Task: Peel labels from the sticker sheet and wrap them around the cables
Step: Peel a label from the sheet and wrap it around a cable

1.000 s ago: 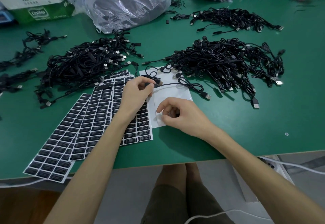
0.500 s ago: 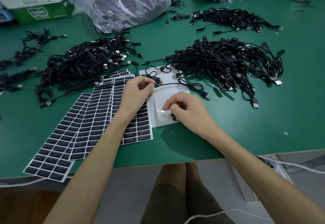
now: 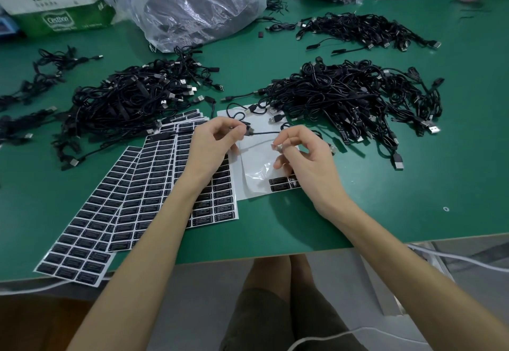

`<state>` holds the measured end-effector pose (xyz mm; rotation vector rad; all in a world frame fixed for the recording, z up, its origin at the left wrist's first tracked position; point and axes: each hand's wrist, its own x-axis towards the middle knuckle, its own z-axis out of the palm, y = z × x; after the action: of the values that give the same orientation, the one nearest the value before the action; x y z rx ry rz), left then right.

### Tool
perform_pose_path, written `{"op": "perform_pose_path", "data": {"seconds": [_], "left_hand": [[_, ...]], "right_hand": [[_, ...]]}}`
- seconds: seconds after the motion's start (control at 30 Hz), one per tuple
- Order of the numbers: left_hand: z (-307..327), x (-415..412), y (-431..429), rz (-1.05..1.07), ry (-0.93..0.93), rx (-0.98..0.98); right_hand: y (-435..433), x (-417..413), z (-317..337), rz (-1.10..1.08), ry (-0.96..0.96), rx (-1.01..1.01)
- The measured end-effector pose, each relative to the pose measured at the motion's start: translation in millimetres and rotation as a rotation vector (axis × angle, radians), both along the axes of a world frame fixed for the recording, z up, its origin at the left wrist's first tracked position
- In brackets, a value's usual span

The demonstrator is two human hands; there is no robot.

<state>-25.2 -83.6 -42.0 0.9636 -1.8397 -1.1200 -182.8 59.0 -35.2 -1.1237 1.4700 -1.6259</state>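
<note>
The person sits at a green desk [image 3: 385,199] with both bare forearms stretched out over it. The left hand [image 3: 212,147] has its fingers [image 3: 225,126] curled and clamped on a thin black cable [image 3: 263,133], pinching it close to one plug end; the cable runs across to the right, raised a little above the desk. The right hand [image 3: 305,158] holds a small peeled label [image 3: 277,147] nipped between thumb and forefinger, just under the cable and near it, though I cannot tell whether the two are touching; its other fingers are loosely bent. Right below the hands lies a mostly stripped sticker sheet [image 3: 256,180], glossy white backing with a few black labels left at its near right corner, partly hidden by the right hand. To the left, several full sheets [image 3: 137,185] of black labels are fanned out overlapping, the left forearm lying across them. Beyond the hands sit two big tangles of black cables, the left pile [image 3: 132,103] and the right pile [image 3: 358,97], with a thinner far pile [image 3: 363,28] behind. A crumpled clear plastic bag [image 3: 198,6] and a green and white carton [image 3: 60,6] stand at the far edge.
</note>
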Motion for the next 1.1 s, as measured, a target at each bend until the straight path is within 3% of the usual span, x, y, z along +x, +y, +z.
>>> {"op": "perform_pose_path", "data": {"seconds": [0.37, 0.77, 1.1], "left_hand": [[4.3, 0.1, 4.2, -0.167, 0.027, 0.016], [3.3, 1.0, 4.0, -0.192, -0.051, 0.035], [5.2, 2.3, 6.4, -0.204, -0.070, 0.029]], "right_hand": [[-5.2, 0.7, -5.9, -0.027, -0.049, 0.062], [-5.3, -3.9, -7.8, 0.063, -0.156, 0.025], [-4.1, -6.3, -9.6, 0.008, -0.168, -0.011]]}}
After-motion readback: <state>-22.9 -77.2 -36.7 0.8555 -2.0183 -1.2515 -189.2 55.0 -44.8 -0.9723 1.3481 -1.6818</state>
